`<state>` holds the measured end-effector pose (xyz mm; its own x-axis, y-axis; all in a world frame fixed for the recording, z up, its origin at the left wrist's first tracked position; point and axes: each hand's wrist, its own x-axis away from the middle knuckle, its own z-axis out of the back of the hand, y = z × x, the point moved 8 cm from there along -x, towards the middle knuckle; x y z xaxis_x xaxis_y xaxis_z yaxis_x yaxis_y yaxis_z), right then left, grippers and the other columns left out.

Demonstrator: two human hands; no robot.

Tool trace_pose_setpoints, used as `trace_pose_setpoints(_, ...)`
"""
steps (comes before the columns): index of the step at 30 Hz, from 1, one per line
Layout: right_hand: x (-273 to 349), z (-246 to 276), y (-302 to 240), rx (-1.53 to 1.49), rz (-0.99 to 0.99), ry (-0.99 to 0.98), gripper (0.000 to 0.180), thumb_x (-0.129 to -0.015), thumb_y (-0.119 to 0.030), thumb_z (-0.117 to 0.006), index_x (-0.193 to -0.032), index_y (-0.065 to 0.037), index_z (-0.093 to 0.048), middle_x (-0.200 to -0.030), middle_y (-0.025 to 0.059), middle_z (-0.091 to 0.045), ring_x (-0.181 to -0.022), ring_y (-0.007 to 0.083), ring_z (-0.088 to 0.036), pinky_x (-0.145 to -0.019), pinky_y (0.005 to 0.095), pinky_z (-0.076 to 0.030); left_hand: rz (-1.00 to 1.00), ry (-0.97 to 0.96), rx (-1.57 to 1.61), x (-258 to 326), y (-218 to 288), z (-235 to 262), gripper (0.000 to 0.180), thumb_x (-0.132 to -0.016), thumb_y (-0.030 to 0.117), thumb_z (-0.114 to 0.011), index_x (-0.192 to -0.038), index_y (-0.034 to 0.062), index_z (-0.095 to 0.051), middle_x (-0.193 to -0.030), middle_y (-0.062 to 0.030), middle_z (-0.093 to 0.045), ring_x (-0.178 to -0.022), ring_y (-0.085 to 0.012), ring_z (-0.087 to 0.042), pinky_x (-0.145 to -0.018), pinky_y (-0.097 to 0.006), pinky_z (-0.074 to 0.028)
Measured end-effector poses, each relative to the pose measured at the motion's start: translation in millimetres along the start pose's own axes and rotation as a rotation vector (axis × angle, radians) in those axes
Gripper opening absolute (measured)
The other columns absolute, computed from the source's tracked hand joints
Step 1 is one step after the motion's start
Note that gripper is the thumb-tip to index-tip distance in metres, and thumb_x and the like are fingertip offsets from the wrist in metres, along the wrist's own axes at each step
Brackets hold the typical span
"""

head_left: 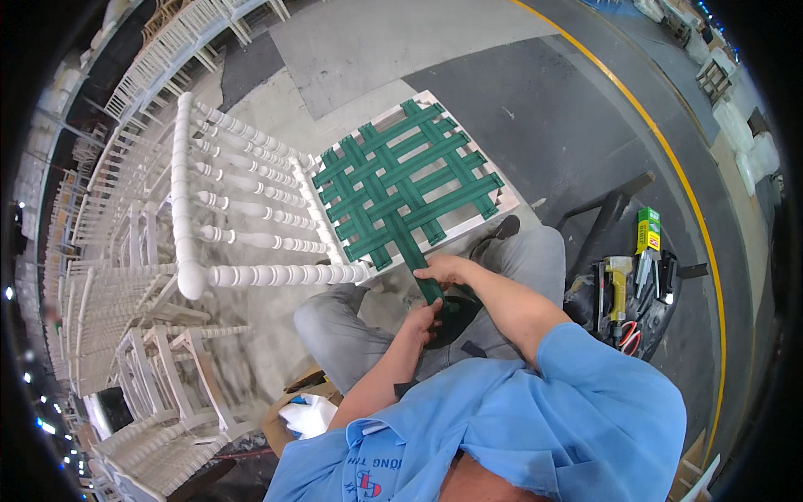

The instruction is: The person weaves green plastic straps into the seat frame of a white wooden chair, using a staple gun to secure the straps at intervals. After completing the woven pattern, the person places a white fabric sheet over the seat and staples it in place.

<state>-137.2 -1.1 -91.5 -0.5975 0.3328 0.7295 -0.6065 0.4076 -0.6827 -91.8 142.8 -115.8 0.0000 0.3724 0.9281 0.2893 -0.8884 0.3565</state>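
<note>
A white chair [191, 201] with turned spindles in its back stands before me, its seat turned up toward me. Green webbing [372, 188] is woven across the seat frame in a loose lattice with open squares. One webbing strap [410, 251] runs from the seat's near edge toward my lap. My right hand [443, 269] grips this strap close to the frame. Lower down, my left hand [423, 322] pinches the same strap. Dark green webbing [456, 318] lies in my lap, partly hidden by my hands.
On a dark stand [661, 309] to my right lie a yellow-handled tool [617, 284], red-handled scissors [630, 337] and a green-yellow box [648, 230]. Several white chair frames [171, 368] crowd the left. A cardboard box [280, 418] with white plastic is by my left leg.
</note>
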Motion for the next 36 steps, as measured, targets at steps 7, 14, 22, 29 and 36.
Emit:
trace_pose_setpoints(7, -47.8, 29.7, 39.6, 0.987, 0.095, 0.247, 0.047, -0.105, -0.044, -0.054, -0.132, -0.007, -0.065, -0.115, 0.0205, -0.07, -0.108, 0.0355, -0.069, -0.089, 0.0486, -0.054, -0.267, 0.144, 0.068, -23.7, 32.6, 5.6, 0.039, -0.102, 0.042, -0.062, -0.118, 0.0059, -0.065, -0.101, -0.0066, -0.068, -0.09, -0.0217, -0.064, -0.077, -0.038, -0.051)
trace_pose_setpoints(14, -108.8, 27.8, 57.4, 0.527, -0.375, 0.033, 0.042, -0.105, -0.04, -0.051, -0.138, -0.018, -0.063, -0.145, 0.0163, -0.058, -0.129, 0.0361, -0.059, -0.109, 0.0478, -0.045, -0.008, -0.375, 1.026, -75.1, 66.5, 8.7, 0.042, -0.106, 0.046, -0.046, -0.107, 0.0067, -0.063, -0.1, -0.0124, -0.071, -0.08, -0.0226, -0.064, -0.068, -0.036, -0.051)
trace_pose_setpoints(22, -180.3, 36.9, 56.5, 0.512, -0.291, 0.178, 0.042, -0.104, -0.039, -0.052, -0.137, -0.017, -0.064, -0.143, 0.0168, -0.059, -0.128, 0.0364, -0.06, -0.109, 0.0478, -0.045, 0.178, -0.163, 1.384, -104.2, 115.9, -11.9, 0.039, -0.101, 0.043, -0.052, -0.104, 0.0073, -0.066, -0.081, -0.0125, -0.066, -0.068, -0.0275, -0.063, -0.062, -0.041, -0.054)
trace_pose_setpoints(29, -200.0, 58.0, 60.2, 0.463, -0.215, 0.214, 0.042, -0.103, -0.039, -0.053, -0.137, -0.016, -0.064, -0.141, 0.0173, -0.061, -0.126, 0.0366, -0.06, -0.109, 0.0478, -0.046, 0.123, -0.004, 1.422, -137.9, 122.6, 9.3, 0.039, -0.1, 0.045, -0.052, -0.101, 0.0076, -0.066, -0.083, -0.0123, -0.067, -0.073, -0.0294, -0.068, -0.063, -0.046, -0.056)
trace_pose_setpoints(36, -207.7, 42.5, 41.8, 0.457, -0.107, 0.282, 0.042, -0.102, -0.038, -0.055, -0.137, -0.016, -0.064, -0.139, 0.0177, -0.062, -0.125, 0.0368, -0.061, -0.109, 0.0478, -0.046, 0.091, -0.097, 1.319, -154.8, 125.7, 4.2, 0.04, -0.099, 0.046, -0.053, -0.101, 0.0077, -0.066, -0.084, -0.0125, -0.068, -0.074, -0.0297, -0.068, -0.064, -0.046, -0.056)
